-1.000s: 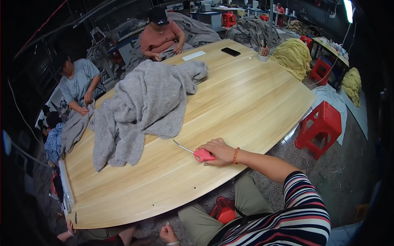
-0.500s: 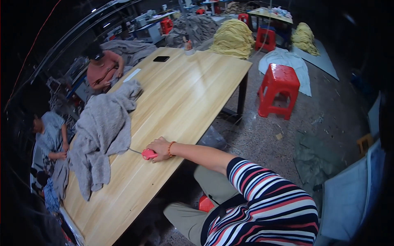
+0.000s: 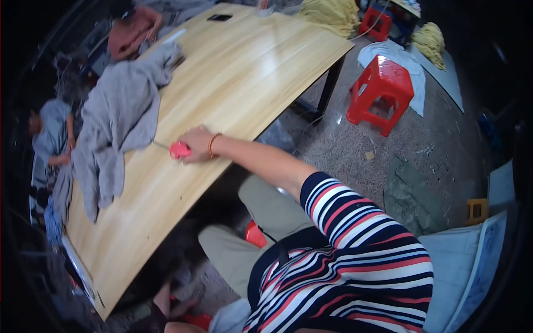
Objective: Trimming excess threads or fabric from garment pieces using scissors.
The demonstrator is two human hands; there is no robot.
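Observation:
Only my right hand [image 3: 195, 143] shows, at the end of a bare forearm with a beaded bracelet. It rests near the close edge of the wooden table, its fingers closed round a red-handled tool [image 3: 179, 149]. A thin grey shaft sticks out of the tool toward a heap of grey fluffy cloth [image 3: 116, 105] lying across the table [image 3: 222, 94]. The tool's exact kind is not clear, and the shaft's tip ends close to the cloth's edge. My left hand is out of view.
Two people [image 3: 133, 33] sit along the table's far left side. A person's bare limb [image 3: 162, 299] shows at the bottom. A dark phone [image 3: 220, 18] lies at the table's far end. Right of the table stands a red stool [image 3: 383, 91], with green cloth [image 3: 413, 194] on the floor.
The view has tilted downward, so the table and cloth sit higher in the picture. My right hand keeps its hold on the red-handled tool. A limb has come into view below.

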